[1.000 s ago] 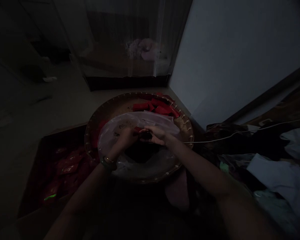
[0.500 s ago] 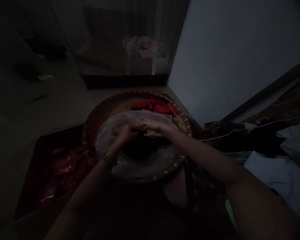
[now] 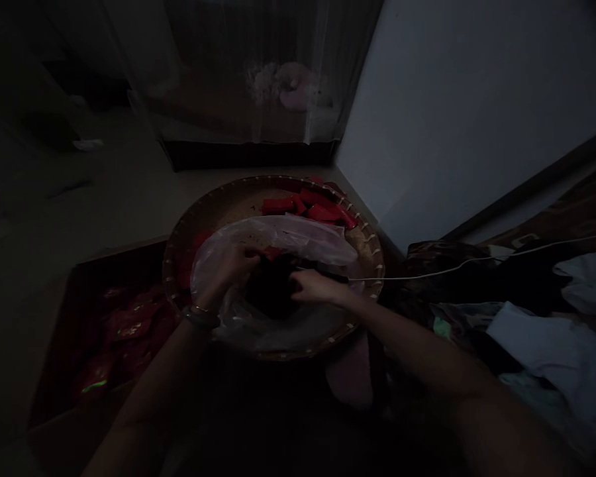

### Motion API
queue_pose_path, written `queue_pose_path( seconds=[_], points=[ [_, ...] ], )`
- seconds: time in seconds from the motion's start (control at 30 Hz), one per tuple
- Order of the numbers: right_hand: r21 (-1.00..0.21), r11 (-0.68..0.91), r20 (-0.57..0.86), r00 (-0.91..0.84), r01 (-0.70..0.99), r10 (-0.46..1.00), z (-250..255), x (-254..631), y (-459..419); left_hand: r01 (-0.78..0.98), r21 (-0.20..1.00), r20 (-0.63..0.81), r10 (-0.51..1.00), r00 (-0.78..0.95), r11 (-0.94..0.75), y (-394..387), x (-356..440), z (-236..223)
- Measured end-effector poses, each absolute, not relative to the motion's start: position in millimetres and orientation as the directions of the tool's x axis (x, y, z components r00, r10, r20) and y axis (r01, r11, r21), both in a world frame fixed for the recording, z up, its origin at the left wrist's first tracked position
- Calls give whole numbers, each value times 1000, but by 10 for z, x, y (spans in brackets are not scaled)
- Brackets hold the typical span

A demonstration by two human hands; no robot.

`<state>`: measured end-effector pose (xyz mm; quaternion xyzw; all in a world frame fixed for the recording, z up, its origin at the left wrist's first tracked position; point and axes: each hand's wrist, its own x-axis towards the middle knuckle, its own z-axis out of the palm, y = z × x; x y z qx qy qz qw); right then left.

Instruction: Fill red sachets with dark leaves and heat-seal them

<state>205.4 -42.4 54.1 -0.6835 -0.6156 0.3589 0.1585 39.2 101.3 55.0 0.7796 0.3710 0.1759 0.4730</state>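
Note:
My left hand (image 3: 233,266), with bracelets at the wrist, pinches a small red packet (image 3: 273,252) above the far edge of a dark heap. My right hand (image 3: 318,289) has its fingers curled at the right side of this dark loose material (image 3: 273,288); what lies between its fingertips is hidden in the gloom. The dark heap rests in a clear plastic bag (image 3: 278,334) spread open on a round woven bamboo tray (image 3: 171,265). Several red packets (image 3: 322,212) lie at the tray's far side.
A box (image 3: 74,318) of shiny red packets stands on the floor at the left. Clothes (image 3: 541,338) are piled at the right, and a pale cord (image 3: 427,277) runs from them to the tray. A white wall (image 3: 467,112) rises behind on the right.
My hands, close together over the dark heap before, have parted. The right one has moved down and nearer to the dark material, while the left has shifted slightly left with the red packet.

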Motion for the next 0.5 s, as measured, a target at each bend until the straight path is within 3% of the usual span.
queue_pose_path(
  seconds=[0.2, 0.5],
  points=[
    [-475, -259, -310, 116, 841, 944, -100, 1860, -586, 467, 807, -34, 763, 646, -360, 1021, 95, 712],
    [-553, -99, -281, -74, 827, 957, -121, 1976, -148, 520, 776, -62, 778, 625, -356, 1007, -42, 606]
  ],
)
